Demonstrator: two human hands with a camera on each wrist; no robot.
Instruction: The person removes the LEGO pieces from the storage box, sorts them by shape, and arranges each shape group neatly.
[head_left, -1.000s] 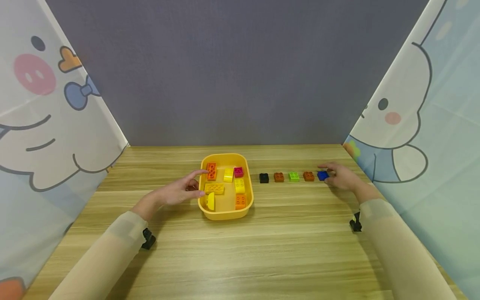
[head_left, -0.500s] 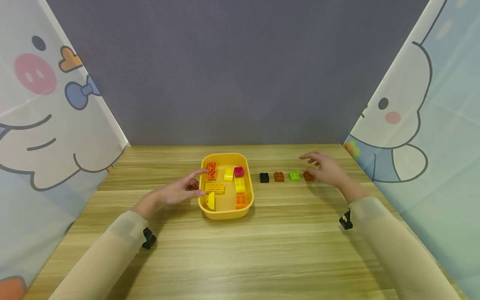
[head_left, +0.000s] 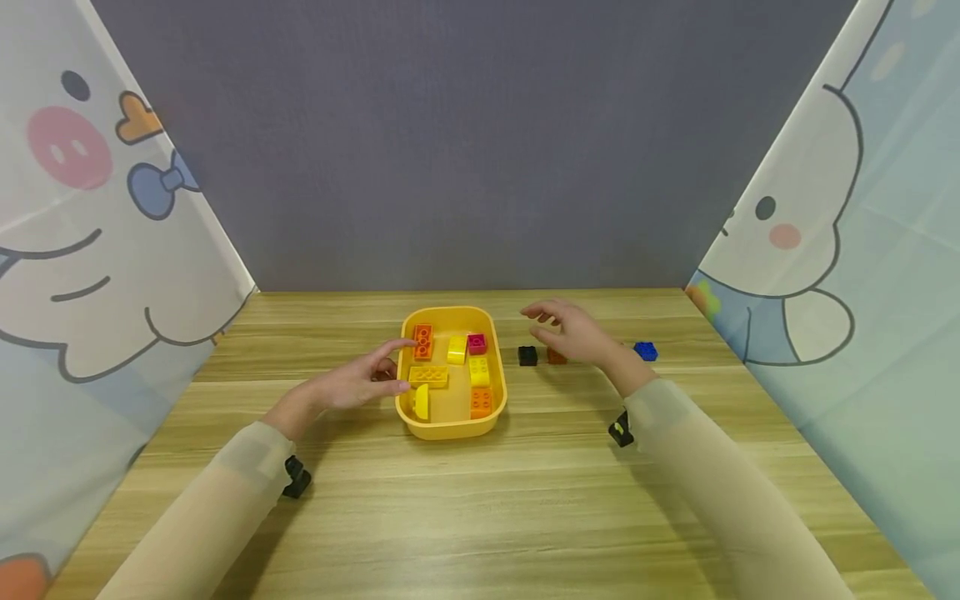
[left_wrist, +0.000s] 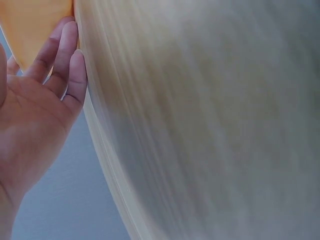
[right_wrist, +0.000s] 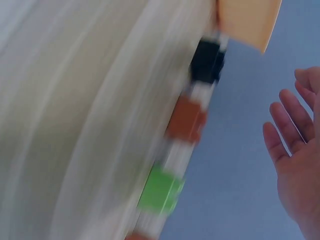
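Observation:
At the left side of a yellow plastic tray, my left hand rests with its index finger and thumb spread over the rim. Its other fingers are bent beside the outer wall, as the left wrist view shows too. My right hand hovers with nothing in it above a row of toy building bricks to the right of the tray. A black brick and a brown brick show left of it, a blue brick at the far right. A green brick shows in the right wrist view, hidden by the hand in the head view.
Inside the tray lie several bricks, among them a red-orange brick, a magenta brick, a long yellow brick and an orange brick. A grey panel stands behind the wooden table, with printed cloths at both sides.
My right hand has left the blue brick at the row's right end and moved left above the row, holding nothing. The left hand and the tray have not moved.

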